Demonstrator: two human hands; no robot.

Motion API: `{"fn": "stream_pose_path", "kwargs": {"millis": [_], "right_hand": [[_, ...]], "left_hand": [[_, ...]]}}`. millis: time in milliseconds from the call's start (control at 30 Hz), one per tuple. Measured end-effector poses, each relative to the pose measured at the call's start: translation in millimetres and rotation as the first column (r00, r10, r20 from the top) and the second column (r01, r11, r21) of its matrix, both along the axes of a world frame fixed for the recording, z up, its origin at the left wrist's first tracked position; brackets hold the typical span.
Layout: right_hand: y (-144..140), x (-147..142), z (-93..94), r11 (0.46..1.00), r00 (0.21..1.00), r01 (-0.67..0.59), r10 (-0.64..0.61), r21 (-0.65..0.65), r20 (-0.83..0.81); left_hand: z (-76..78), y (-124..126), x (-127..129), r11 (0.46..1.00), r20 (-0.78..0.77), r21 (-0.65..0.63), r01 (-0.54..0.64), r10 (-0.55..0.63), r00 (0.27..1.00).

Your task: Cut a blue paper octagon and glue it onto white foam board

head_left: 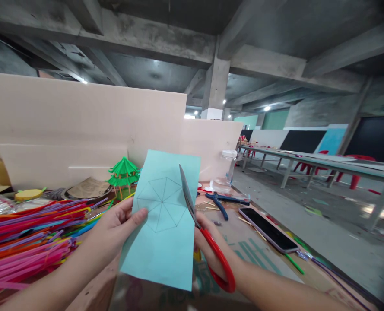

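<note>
Two bare hands work in front of the wearer, one at each side of a turquoise paper sheet (pixel 166 263), which is held up above a cluttered tabletop (pixel 97 280). The left hand (pixel 123 220) is at the sheet's left edge, its grip closed on the paper, with the thumb on the front face and the other fingers curled, partly hidden. The right hand (pixel 213 246), just beside the sheet's right edge, has its grip closed around the red handle of a pair of scissors (pixel 203 234). A grey blade slants up and leftward across the right part of the sheet's front; whether the second blade lies behind the paper cannot be told. Pencil-thin lines form an octagon (pixel 162 202) on the sheet, with spokes meeting at its centre.

Left of the sheet lies a thick heap of pipe cleaners (pixel 23 246) in pink, red, purple, orange and blue. Behind the sheet, toward its left, stands a green tiered pagoda model (pixel 124 172) on thin posts. Beyond the sheet's right edge are dark blue pliers (pixel 222 209) and, farther back, a clear plastic jar (pixel 226 170) with a white lid. A smartphone (pixel 268 230) with a dark screen lies to the right of the sheet, and a pale partition board (pixel 81 116) rises behind it.
</note>
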State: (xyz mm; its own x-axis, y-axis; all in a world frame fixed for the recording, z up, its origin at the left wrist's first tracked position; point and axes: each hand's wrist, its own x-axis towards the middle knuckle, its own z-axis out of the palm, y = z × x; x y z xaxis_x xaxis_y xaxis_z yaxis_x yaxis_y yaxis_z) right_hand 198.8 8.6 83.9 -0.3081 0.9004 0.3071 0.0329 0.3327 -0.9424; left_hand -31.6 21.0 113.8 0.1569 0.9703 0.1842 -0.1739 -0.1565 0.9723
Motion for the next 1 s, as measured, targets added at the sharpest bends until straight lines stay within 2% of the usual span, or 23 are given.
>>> {"fn": "stream_pose_path", "kwargs": {"millis": [233,733,1000], "right_hand": [[-2.0,0.1,3.2,1.000,1.000,-0.005,0.005,0.004,0.010],[1.1,-1.4,-2.2,1.000,0.999,-0.016,0.016,0.008,-0.033],[1.1,-2.5,-0.8,0.999,0.998,-0.005,0.003,-0.041,-0.065]], "left_hand": [[4.9,-3.7,2.6,1.000,-0.018,0.022,-0.003,0.003,1.000],[0.1,-2.2,0.5,0.998,-0.055,0.057,0.028,-0.025,0.998],[-3.0,-1.7,0.0,0.998,-0.059,0.062,0.035,-0.031,0.998]]}}
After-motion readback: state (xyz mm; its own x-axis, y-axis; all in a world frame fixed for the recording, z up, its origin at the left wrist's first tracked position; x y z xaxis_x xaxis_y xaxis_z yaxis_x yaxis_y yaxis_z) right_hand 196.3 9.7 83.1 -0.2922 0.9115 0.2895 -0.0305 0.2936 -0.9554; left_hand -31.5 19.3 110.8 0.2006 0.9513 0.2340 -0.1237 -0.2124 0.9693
